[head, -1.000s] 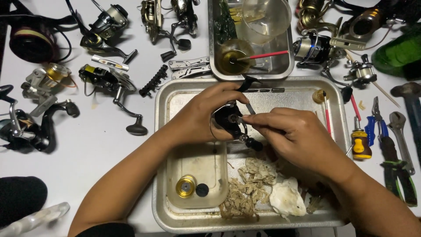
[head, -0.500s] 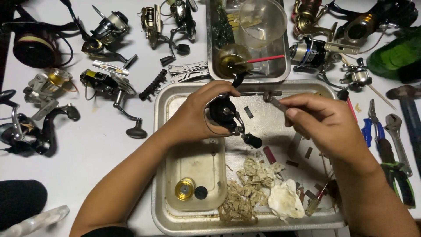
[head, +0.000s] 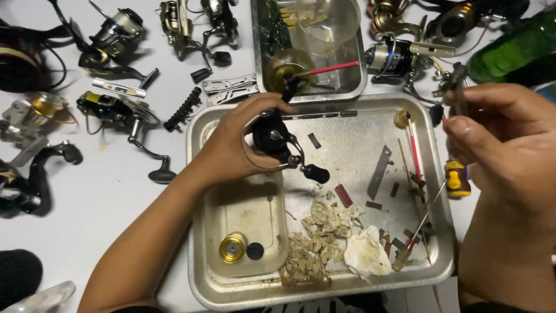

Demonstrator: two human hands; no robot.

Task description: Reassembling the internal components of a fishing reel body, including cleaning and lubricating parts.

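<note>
A person's left hand (head: 231, 145) curls its fingers round a black spinning-reel body with a knobbed crank handle (head: 278, 145), holding it over the upper middle of a dented, shallow steel tray (head: 200, 174). At three o'clock from it, well apart, the right hand (head: 504, 139) pinches a small dark metal part (head: 457, 87) between thumb and forefinger, wrist cocked above the tray's right rim. That part could easily slip, since the pinch sits beyond the rim near the yellow-handled screwdriver (head: 457, 178). The tilted reel might shed loose pieces into the crumpled, soiled paper wads (head: 324, 232) at six o'clock. A clear plastic tub holding a gold spool (head: 234, 248) lies at seven o'clock.
</note>
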